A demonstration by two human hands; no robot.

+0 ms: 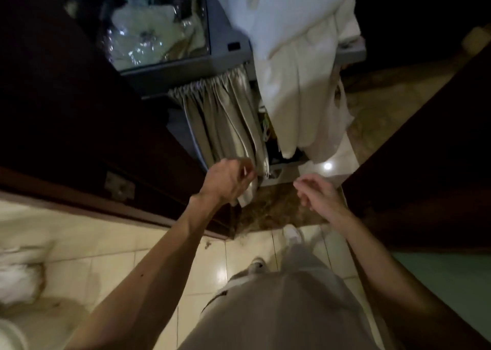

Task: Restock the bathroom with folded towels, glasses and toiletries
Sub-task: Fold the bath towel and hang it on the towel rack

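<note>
Grey cart [225, 41] stands in the doorway, a bin of clear wrappers [148, 30] at its left end, white linen [297, 44] heaped and hanging over its right. A beige curtain [225, 121] hangs below the cart's front edge. The left hand [228, 181] pinches the curtain's lower edge. The right hand [317, 192] hovers apart from it, fingers loosely curled, holding nothing. No folded towels, glasses or toiletries can be made out.
</note>
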